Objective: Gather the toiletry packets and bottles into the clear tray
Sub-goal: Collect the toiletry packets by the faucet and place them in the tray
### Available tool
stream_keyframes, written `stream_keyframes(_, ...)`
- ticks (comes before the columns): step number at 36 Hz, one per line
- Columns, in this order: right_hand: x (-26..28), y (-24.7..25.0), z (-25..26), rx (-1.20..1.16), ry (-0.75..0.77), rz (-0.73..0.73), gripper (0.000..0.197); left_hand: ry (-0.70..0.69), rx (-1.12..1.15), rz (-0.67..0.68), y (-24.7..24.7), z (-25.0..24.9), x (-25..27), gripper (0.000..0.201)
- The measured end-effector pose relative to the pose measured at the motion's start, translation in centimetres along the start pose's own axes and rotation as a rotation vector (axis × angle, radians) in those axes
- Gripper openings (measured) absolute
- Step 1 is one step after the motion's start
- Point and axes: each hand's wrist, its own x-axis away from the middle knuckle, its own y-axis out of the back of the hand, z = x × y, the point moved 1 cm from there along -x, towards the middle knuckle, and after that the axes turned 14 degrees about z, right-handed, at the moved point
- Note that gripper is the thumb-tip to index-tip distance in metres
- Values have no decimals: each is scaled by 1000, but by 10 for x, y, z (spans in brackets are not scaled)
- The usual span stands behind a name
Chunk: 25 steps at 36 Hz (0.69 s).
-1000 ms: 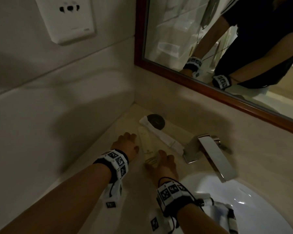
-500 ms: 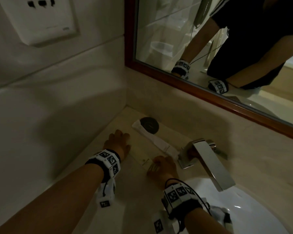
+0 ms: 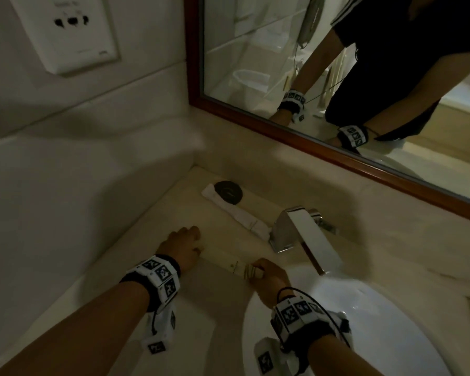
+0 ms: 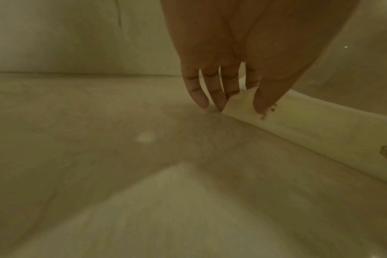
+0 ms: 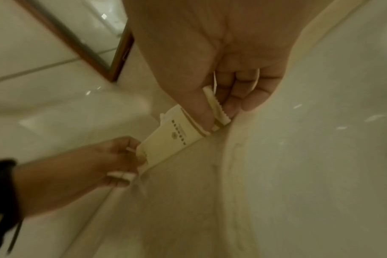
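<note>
The cream toiletry packet (image 3: 228,264) has swung crosswise and is lying on the tabletop (image 3: 147,270) beside the basin (image 3: 377,321). The right-hand grip (image 3: 269,280) is pinching its serrated end; the left-hand grip (image 3: 182,246) is pinching the opposite end.

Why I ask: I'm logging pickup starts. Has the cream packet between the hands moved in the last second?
Yes. The cream packet has slid away from the white packet beside the faucet, toward the sink, turning crosswise.
</note>
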Motion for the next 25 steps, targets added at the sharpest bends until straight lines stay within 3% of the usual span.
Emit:
stream_keyframes(4,23,5,-19,38,-34,1,13,-16,69,26,-15,-11,19,26)
stream_keyframes(8,50,13,-41,151,-55,22,29,-43,163,19,-30,-30,38,24)
stream_keyframes(14,83,20,-75,87,-80,3,26,-72,191,-11,-52,-61,64,22)
stream_keyframes(20,107,21,-126,-171,-89,-107,27,-119,200,-27,-77,-100,90,28)
stream_keyframes(25,132,25,-165,-351,-91,-196,24,-185,339,-55,-100,-135,109,33)
